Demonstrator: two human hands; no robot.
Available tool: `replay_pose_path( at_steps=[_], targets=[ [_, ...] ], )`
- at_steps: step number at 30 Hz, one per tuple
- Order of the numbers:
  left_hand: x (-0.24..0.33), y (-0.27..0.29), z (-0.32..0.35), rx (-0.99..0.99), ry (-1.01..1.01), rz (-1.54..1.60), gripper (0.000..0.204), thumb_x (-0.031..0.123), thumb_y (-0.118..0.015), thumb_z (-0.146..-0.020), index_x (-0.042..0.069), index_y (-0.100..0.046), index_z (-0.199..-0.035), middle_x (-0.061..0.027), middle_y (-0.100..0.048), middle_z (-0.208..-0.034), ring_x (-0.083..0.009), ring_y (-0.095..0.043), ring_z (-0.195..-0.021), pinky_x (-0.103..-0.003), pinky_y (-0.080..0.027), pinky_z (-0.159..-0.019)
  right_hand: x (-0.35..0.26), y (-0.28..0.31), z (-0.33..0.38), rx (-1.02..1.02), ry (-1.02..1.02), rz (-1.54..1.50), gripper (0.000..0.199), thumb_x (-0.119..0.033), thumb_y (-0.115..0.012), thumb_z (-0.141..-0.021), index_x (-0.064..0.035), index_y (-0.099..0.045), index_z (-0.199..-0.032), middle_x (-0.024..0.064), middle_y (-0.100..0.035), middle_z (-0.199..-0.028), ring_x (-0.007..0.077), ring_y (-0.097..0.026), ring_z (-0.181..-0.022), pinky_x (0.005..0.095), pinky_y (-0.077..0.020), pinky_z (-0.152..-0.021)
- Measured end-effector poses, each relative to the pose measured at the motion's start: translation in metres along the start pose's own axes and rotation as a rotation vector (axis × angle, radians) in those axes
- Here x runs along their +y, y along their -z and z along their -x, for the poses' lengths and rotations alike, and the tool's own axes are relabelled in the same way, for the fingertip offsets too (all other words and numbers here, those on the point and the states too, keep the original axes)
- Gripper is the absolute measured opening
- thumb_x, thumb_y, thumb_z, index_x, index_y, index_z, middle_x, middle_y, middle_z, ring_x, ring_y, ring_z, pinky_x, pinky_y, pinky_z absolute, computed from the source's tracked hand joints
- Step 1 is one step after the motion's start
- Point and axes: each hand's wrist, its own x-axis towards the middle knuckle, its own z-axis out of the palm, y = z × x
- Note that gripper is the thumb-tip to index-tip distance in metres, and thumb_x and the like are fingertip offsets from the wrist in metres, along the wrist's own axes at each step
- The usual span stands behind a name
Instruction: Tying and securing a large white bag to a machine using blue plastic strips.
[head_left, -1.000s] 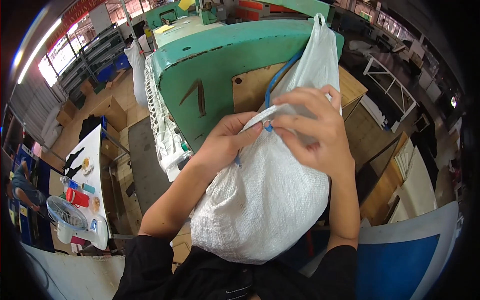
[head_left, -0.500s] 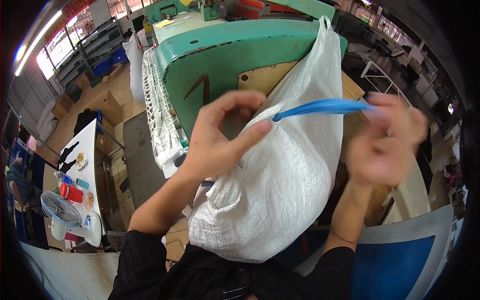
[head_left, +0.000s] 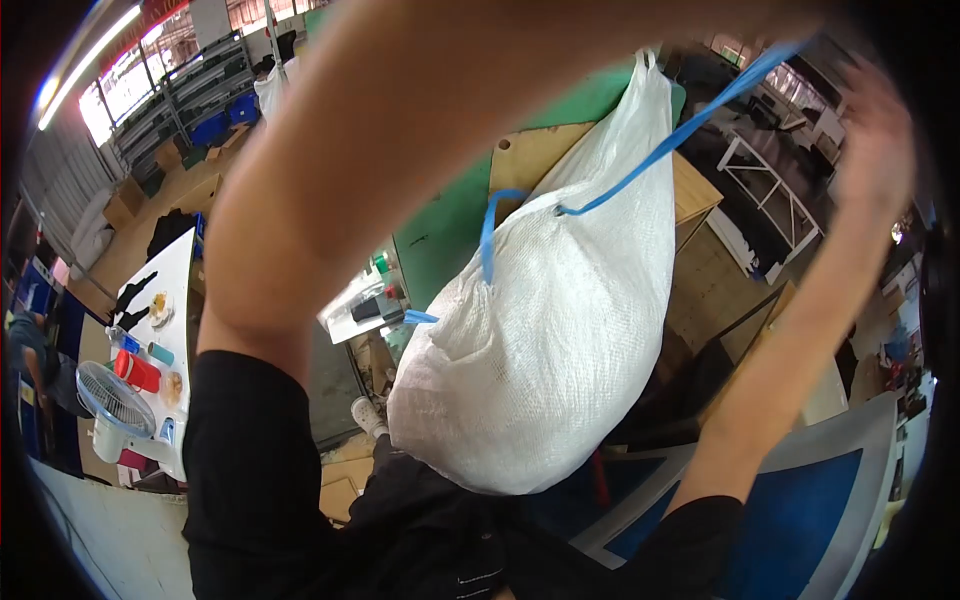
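A white woven sack (head_left: 540, 350) hangs in front of me, its upper corner caught at the green machine. A flat blue cord (head_left: 640, 172) comes out of a hole in the cloth and runs taut to the upper right. My left forearm sweeps across the top to that end. There my left hand (head_left: 775, 18), dark and mostly cut off, appears closed on the cord, though its fingers hardly show. Close beside it, my right hand (head_left: 875, 135) is raised, blurred, its fingers stretched out. A loop of the cord and a short tail stand out at the sack's left side.
A green machine (head_left: 440, 225) with a tan board (head_left: 535, 155) is behind the sack. On the left, a white table (head_left: 170, 270) carries a fan (head_left: 118, 400) and a red container (head_left: 137, 371). A blue panel in a grey frame (head_left: 790, 525) lies low right.
My left hand has left the sack and swung up across to the upper right. My right hand has risen outward. The cord now stretches higher, and its loop at the left has come into sight.
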Motion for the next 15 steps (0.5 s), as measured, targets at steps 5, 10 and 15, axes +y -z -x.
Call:
replay_pose_path(
  at_steps=[5,10,15],
  targets=[
    [0.021,0.016,0.014,0.005,0.005,-0.144,0.027,0.019,-0.053,-0.097,0.004,-0.073,-0.088,-0.0038,-0.070,-0.071,-0.0147,-0.062,-0.053,-0.027,-0.050,-0.050,-0.047,-0.144,0.228,-1.001,-0.189,-0.703,0.053,-0.049,-0.032,-0.107,-0.0044,-0.060,-0.102,0.0079,-0.065,-0.088,0.0173,-0.063,-0.077,0.0313,-0.0494,-0.074],
    [0.036,0.028,0.006,0.011,-0.024,-0.292,0.026,0.019,-0.053,-0.097,0.005,-0.073,-0.089,-0.0036,-0.070,-0.072,-0.0143,-0.062,-0.053,-0.027,-0.050,-0.051,-0.055,-0.100,0.190,-0.440,-0.518,-1.125,0.042,-0.039,-0.040,-0.108,-0.0146,-0.040,-0.074,-0.0093,-0.018,-0.057,0.0036,-0.012,-0.044,0.0249,-0.0111,-0.042],
    [0.029,0.035,0.001,0.020,-0.034,-0.374,0.026,0.020,-0.053,-0.097,0.006,-0.073,-0.091,-0.0035,-0.070,-0.072,-0.0139,-0.062,-0.054,-0.027,-0.050,-0.051,-0.107,-0.148,0.171,-0.547,-0.353,-1.398,0.036,-0.032,-0.047,-0.106,-0.0114,-0.046,-0.077,-0.0054,-0.027,-0.057,0.0055,-0.025,-0.045,0.0249,-0.0220,-0.043]
  ],
)
